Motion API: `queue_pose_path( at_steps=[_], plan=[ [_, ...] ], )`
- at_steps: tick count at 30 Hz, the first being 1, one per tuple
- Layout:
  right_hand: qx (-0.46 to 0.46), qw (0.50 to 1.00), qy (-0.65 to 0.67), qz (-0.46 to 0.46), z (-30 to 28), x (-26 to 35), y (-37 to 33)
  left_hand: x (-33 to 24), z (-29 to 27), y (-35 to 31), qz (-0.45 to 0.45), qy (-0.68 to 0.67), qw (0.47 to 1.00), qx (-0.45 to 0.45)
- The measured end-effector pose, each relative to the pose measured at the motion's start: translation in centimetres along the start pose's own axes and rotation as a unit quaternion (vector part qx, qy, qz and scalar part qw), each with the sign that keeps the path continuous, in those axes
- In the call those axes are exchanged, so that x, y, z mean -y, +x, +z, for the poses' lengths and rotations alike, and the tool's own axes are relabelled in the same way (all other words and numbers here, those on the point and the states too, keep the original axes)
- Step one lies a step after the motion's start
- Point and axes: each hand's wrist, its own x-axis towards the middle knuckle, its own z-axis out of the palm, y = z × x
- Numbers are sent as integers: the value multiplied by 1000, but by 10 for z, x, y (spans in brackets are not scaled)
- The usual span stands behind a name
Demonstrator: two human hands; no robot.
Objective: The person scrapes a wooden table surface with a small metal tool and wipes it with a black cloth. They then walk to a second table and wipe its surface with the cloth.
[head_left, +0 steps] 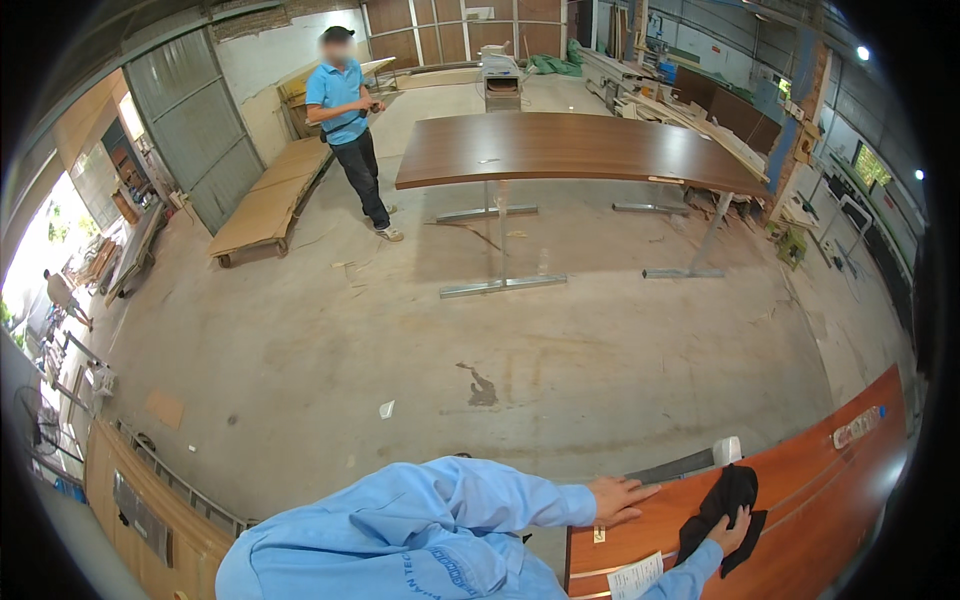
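Note:
My left hand (620,499) lies flat on the left end of a reddish-brown wooden panel (805,490), fingers stretched out and nothing in them. A small label (599,534) is on the panel just below it. My right hand (735,530) presses down on a bunched black cloth (735,490), its fingers curled into the fabric. Part of the cloth is hidden under the hand. Beside my right forearm lies a white printed paper sheet (635,577). Thin pale strips run lengthwise along the panel.
A clear plastic bottle (859,427) lies near the panel's far right. Across the floor stands a long brown table (575,145) on metal legs. Left of it, a person in a blue shirt (340,95) stands near a low flat cart (265,205). A wooden cabinet-like piece (150,510) is at lower left.

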Motion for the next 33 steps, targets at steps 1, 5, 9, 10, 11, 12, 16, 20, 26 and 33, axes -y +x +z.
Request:
queue_pose_path(
  at_steps=[1,5,9,10,11,12,16,20,26,33],
  plan=[
    [0,1000,-2,-1,0,0,-1,0,2,0,-2,-1,1000,-9],
    [-7,1000,3,-5,-1,0,-3,2,5,-1,36,19,997,-62],
    [15,1000,-5,26,-8,16,2,2,-3,1,-2,-19,1000,7],
    [-27,998,27,-45,-10,22,3,1,-4,0,-5,-44,999,22],
    [-39,998,35,-47,-14,29,3,2,-7,-1,-7,-70,997,16],
    [-87,987,80,-108,-15,37,3,1,-9,-2,11,-111,994,8],
    [-117,990,-3,-79,-21,60,0,4,-18,-2,29,-67,997,3],
    [3,999,-35,20,-27,69,-12,-6,-27,-2,15,-30,999,36],
    [62,988,-134,54,-18,75,-6,9,-34,17,-42,-70,991,105],
    [15,990,-137,27,-9,58,4,70,-2,7,-180,-371,899,147]
  ],
)
